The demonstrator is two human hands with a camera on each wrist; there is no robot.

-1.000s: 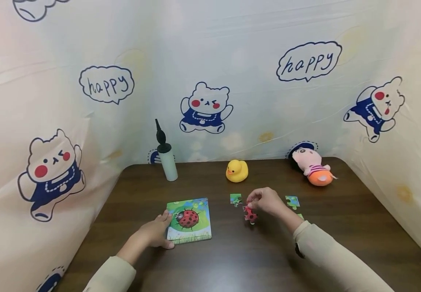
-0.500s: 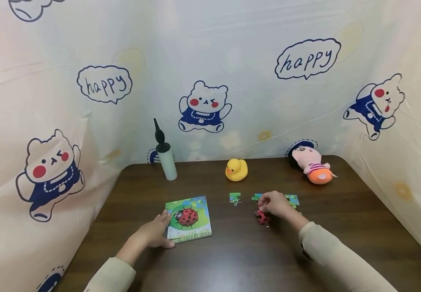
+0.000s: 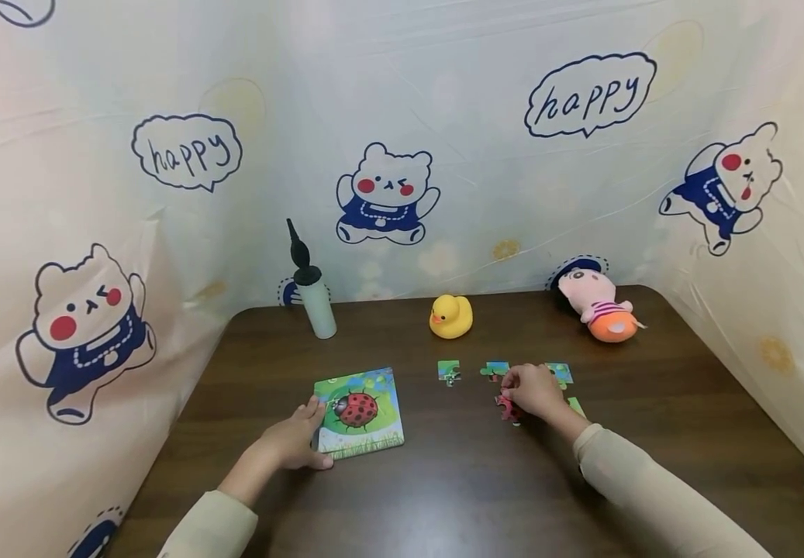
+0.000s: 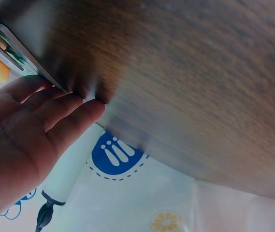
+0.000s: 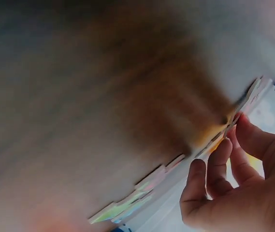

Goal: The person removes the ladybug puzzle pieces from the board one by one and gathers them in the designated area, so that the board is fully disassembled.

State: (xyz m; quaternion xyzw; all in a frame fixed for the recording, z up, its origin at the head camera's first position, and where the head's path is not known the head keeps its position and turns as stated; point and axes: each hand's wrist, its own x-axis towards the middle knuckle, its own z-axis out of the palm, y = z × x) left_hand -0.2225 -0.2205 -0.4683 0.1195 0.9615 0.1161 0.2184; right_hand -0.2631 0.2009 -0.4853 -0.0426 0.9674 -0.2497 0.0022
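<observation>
My right hand (image 3: 536,390) pinches a red puzzle piece (image 3: 506,409) low over the table, between thumb and fingertips. In the right wrist view its thin edge shows at the fingertips. Just behind it lies a blue-green puzzle piece (image 3: 495,370). Another corner piece (image 3: 448,370) is off to the left. Beside the right hand are a blue piece (image 3: 560,373) and a green piece (image 3: 576,405), partly covered. My left hand (image 3: 295,439) rests at the left side of a square ladybug puzzle board (image 3: 367,444), with fairly straight fingers (image 4: 74,118) touching its edge.
At the back of the brown table (image 3: 436,504) stand a pale green hand pump (image 3: 318,306) with a black nozzle and a yellow rubber duck (image 3: 451,317). A pink plush toy (image 3: 600,304) lies at the back right. A printed curtain (image 3: 478,194) surrounds the table.
My right hand has moved right with the red piece. The blue-green piece behind it, hidden at first, now shows. My left hand stays at the board; the head view has shifted slightly.
</observation>
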